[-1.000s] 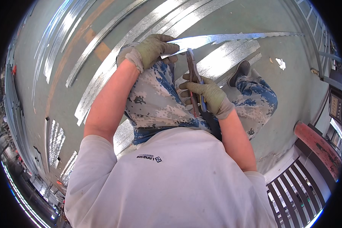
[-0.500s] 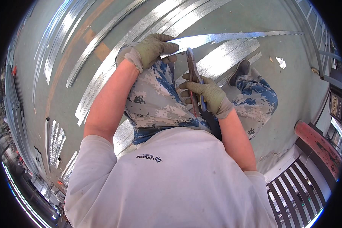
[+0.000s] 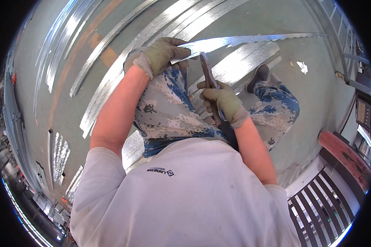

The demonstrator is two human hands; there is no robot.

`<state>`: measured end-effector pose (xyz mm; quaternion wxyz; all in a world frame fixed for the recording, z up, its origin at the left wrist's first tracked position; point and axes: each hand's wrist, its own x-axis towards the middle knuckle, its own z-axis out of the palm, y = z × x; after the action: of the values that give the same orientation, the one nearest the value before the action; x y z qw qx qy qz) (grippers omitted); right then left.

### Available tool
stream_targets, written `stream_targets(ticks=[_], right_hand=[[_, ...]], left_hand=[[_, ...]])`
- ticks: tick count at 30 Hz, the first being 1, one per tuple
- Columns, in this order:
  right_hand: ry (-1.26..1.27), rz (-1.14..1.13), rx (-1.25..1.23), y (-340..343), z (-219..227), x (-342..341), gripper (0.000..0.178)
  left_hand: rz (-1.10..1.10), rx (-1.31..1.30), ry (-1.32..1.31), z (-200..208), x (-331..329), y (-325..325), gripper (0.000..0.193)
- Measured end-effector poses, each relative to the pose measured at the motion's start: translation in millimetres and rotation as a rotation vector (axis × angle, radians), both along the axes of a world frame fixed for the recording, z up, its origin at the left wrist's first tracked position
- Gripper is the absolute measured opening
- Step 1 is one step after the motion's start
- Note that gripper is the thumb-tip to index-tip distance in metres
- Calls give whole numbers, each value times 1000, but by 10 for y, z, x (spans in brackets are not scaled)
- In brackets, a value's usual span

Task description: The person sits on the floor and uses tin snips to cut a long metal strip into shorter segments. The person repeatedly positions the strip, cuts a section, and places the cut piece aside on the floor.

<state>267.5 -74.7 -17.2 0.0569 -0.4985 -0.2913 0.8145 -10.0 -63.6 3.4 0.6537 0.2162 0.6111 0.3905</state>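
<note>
My left hand (image 3: 165,54), in a greenish work glove, is closed on the near end of a long, thin sheet-metal strip (image 3: 235,41). That strip stretches off to the right, and its far part has a jagged lower edge. In my gloved right hand (image 3: 226,102) is a pair of tin snips (image 3: 207,73), its fingers wrapped round the handles. The jaws point up and away from me, their tip at the strip's lower edge beside my left hand. Whether they bite into the metal I cannot tell.
Long galvanized metal strips (image 3: 146,43) lie on the green floor (image 3: 309,90) beyond and left of my legs. A scrap (image 3: 302,67) lies at the right. A slatted bench (image 3: 323,206) and a red cylinder (image 3: 344,158) stand at the lower right. Cut pieces (image 3: 59,154) lie far left.
My right hand has closed further round the snips, and their handles have drawn together. The left hand and strip have shifted slightly to the left.
</note>
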Motion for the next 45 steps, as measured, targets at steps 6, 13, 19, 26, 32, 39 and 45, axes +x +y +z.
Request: stream_targets(ticks=[6, 13, 19, 26, 32, 39, 45], right_hand=[[-123, 68, 126, -20, 49, -110, 35], [-353, 155, 270, -70, -45, -184, 31], [-917, 404, 902, -275, -169, -348, 36], [-511, 343, 645, -118, -49, -107, 60], [-496, 254, 505, -227, 182, -99, 45], [-921, 403, 750, -329, 65, -359, 43], [-975, 332, 859, -348, -63, -398, 41]], left_hand=[[29, 9, -60, -42, -20, -7, 53], [-16, 33, -119, -145, -97, 15, 48], [-41, 29, -53, -84, -49, 46, 43], [-320, 327, 192, -582, -294, 84, 28], [-178, 75, -40, 5, -7, 32, 37], [-79, 87, -56, 25, 49, 4, 37], [-101, 154, -55, -45, 45, 49, 37]])
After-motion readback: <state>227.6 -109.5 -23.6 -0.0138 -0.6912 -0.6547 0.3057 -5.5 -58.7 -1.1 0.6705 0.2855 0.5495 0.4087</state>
